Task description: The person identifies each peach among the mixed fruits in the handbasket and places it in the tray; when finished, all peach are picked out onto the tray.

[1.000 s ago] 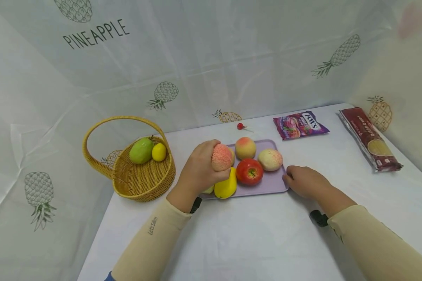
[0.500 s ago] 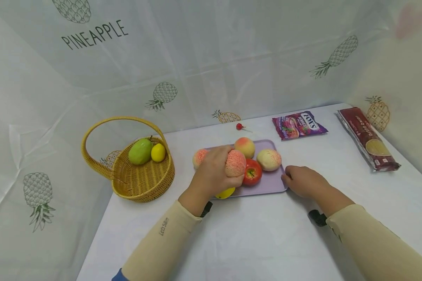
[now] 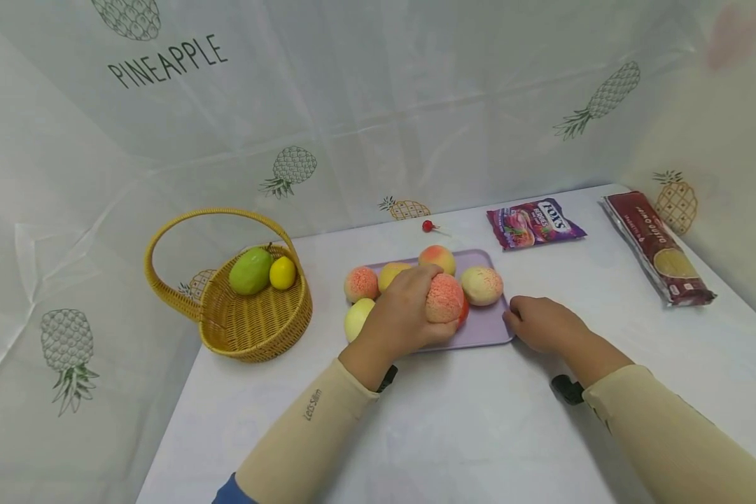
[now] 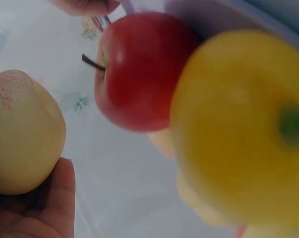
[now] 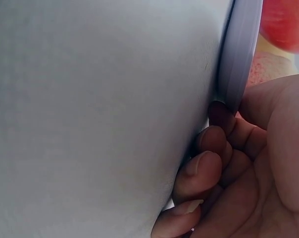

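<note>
My left hand (image 3: 403, 315) grips a pink-speckled peach (image 3: 444, 299) over the lilac tray (image 3: 494, 327). The left wrist view shows this peach (image 4: 23, 134) between thumb and fingers, apart from the red apple (image 4: 139, 72). A yellow fruit (image 4: 238, 124) looms close to that camera; the left hand hides it in the head view. My right hand (image 3: 544, 325) pinches the tray's right front corner, with thumb and forefinger at the rim (image 5: 238, 54). Also on the tray are a pink peach (image 3: 361, 283), a yellowish fruit (image 3: 393, 274), an orange-topped peach (image 3: 437, 259), a pale peach (image 3: 482, 285) and a pale green fruit (image 3: 357, 318).
A wicker basket (image 3: 299, 315) at the left holds a green mango-like fruit (image 3: 250, 271) and a lemon (image 3: 283, 273). Behind the tray lies a cherry (image 3: 428, 226). A purple candy bag (image 3: 535, 224) and a spaghetti pack (image 3: 658, 248) lie at the right rear.
My left hand has carried the peach rightward across the tray, from above its left part to over the apple. Fruits at the tray's left have come into view. The right hand stays at the corner.
</note>
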Motion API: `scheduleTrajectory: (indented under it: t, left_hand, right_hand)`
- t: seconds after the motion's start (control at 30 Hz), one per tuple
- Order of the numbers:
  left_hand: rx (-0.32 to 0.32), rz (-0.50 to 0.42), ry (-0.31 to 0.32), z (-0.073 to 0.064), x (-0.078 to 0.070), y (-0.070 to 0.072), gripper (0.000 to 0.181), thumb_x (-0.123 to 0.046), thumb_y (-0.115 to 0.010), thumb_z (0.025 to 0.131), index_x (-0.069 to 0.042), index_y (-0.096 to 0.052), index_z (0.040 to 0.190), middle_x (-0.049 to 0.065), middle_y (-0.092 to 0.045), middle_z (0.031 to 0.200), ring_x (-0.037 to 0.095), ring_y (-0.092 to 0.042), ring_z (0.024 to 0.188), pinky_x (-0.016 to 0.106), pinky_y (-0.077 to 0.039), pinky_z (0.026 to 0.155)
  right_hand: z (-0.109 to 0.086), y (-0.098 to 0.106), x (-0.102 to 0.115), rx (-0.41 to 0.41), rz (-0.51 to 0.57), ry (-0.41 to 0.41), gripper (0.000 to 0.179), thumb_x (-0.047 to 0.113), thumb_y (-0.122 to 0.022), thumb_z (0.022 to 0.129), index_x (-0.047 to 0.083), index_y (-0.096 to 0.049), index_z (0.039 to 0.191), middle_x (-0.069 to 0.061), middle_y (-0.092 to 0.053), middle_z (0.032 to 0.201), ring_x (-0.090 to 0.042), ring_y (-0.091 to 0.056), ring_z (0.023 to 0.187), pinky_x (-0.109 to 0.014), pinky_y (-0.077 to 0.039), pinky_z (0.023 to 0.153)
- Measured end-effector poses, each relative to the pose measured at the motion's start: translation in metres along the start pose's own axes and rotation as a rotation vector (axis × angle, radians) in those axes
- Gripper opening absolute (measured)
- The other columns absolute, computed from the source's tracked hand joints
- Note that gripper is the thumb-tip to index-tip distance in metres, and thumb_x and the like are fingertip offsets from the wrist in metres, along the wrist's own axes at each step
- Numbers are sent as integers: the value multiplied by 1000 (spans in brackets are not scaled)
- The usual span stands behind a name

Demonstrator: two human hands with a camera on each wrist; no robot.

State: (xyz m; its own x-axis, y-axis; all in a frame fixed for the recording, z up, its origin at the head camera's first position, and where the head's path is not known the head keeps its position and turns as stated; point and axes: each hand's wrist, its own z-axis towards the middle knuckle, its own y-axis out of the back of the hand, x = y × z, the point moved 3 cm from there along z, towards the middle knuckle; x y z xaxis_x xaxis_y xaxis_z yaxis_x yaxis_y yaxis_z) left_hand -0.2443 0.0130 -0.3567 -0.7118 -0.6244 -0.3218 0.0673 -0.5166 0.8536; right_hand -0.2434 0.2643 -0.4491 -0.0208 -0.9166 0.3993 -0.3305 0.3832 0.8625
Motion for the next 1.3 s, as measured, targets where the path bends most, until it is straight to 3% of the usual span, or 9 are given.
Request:
scheduleTrajectory:
  t: [0.27,0.4,0.57,0.8,1.03,1.3]
  left_hand:
    - [66,18,-12,9,-10,-19,71,-39,-82,78,-10,-55,137,0,-63,125,15,-58,114,23,-51,100]
    - [72,105,-64,15,-16,-30,73,-44,-81,78,-10,-56,137,-2,-65,128,15,-59,117,24,-49,106]
    - [65,219,-132,23,-22,-42,74,-54,-79,78,-12,-58,136,-6,-69,119,13,-62,108,29,-48,105]
    - [124,239,-117,26,-25,-56,73,-57,-76,80,-14,-57,137,-6,-68,120,13,-60,110,33,-45,109]
    - [135,250,-124,25,-23,-69,69,-57,-76,79,-16,-58,133,-7,-68,115,13,-60,108,34,-44,110]
    - [132,285,-129,28,-24,-77,63,-58,-75,78,-22,-57,126,-10,-64,106,12,-58,100,31,-45,101]
  right_hand:
    - [2,-1,-2,-9,2,-2,28,29,-49,106,4,-62,108,-11,-66,96,-29,-59,88,-54,-53,84]
    - [0,-1,-1,-18,2,4,31,29,-48,106,2,-62,113,-16,-68,103,-35,-63,95,-58,-53,89]
    - [-3,2,0,-44,-5,26,38,28,-47,106,-3,-61,123,-24,-68,118,-46,-63,112,-65,-49,97]
    - [-1,2,-2,-47,2,39,26,27,-45,106,8,-60,97,-10,-64,91,-30,-58,85,-51,-50,78]
    - [-4,3,-2,-67,18,57,27,28,-43,106,11,-59,93,-10,-65,92,-29,-59,86,-51,-49,76]
    - [-4,3,-2,-70,22,69,28,27,-42,106,11,-61,93,-11,-68,95,-31,-64,91,-54,-51,78]
